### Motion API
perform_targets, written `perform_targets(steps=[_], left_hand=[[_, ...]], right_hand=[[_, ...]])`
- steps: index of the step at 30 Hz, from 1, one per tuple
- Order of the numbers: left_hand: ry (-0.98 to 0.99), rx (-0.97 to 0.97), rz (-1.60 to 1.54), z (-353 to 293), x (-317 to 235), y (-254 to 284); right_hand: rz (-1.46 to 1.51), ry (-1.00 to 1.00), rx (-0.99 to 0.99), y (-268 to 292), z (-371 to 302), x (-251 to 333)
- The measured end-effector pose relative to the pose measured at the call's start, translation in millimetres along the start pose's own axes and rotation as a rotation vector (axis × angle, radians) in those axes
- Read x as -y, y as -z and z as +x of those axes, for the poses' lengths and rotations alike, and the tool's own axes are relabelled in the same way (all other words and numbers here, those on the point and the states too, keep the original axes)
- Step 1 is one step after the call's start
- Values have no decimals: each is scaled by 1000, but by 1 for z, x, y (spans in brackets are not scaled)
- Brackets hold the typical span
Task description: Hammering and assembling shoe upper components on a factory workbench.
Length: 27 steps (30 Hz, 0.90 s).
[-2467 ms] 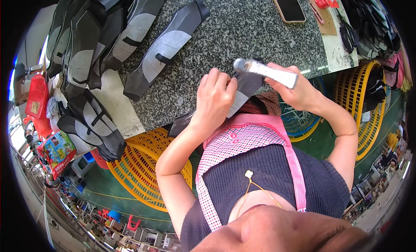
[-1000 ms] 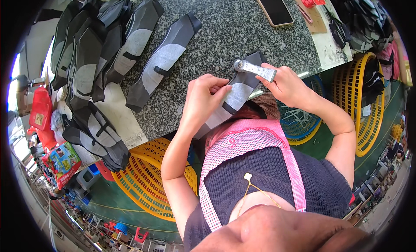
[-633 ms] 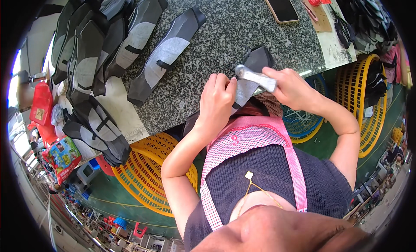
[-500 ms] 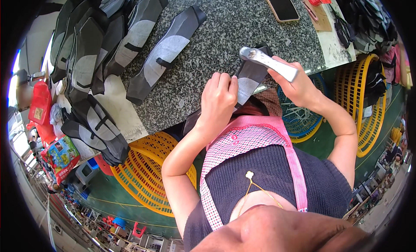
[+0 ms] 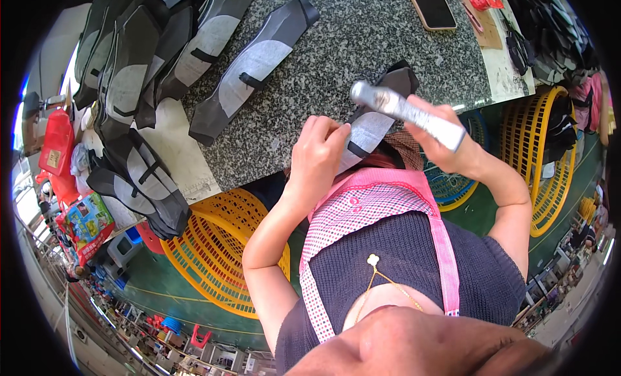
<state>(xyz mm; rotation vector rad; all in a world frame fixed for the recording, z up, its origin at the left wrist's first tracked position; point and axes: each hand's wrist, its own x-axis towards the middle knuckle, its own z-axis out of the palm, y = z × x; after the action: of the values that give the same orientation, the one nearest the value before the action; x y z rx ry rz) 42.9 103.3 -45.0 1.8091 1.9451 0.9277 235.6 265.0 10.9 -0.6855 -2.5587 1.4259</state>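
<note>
Here I see the right hand (image 5: 445, 155) clamped on a hammer (image 5: 407, 114), the left hand (image 5: 315, 150) curled at a panel (image 5: 372, 129), grip unclear.

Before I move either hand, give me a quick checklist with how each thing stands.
1. Hammer gripped in right hand: ok.
2. Left hand apart from the hammer: ok, a gap shows.
3. Grey piece held firmly by the left hand: cannot tell, contact partly hidden.
4. Grey piece wholly on the table: not ok, its near end seems past the edge.
5. Phone away from the hammer: ok.
</note>
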Motion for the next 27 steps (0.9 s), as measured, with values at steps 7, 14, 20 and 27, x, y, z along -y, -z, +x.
perform_targets(steps=[7, 14, 20, 27], left_hand=[[1, -49, -17, 8, 1, -2], [-74, -106, -32, 52, 13, -18], [472, 92, -469, 46, 8, 6], [125, -68, -93, 37, 7, -4]], right_hand=[[-44, 20, -143, 8, 6, -16], [-165, -127, -5, -1, 11, -27], [-102, -143, -16, 6, 15, -35], [53, -170, -212, 19, 24, -13]])
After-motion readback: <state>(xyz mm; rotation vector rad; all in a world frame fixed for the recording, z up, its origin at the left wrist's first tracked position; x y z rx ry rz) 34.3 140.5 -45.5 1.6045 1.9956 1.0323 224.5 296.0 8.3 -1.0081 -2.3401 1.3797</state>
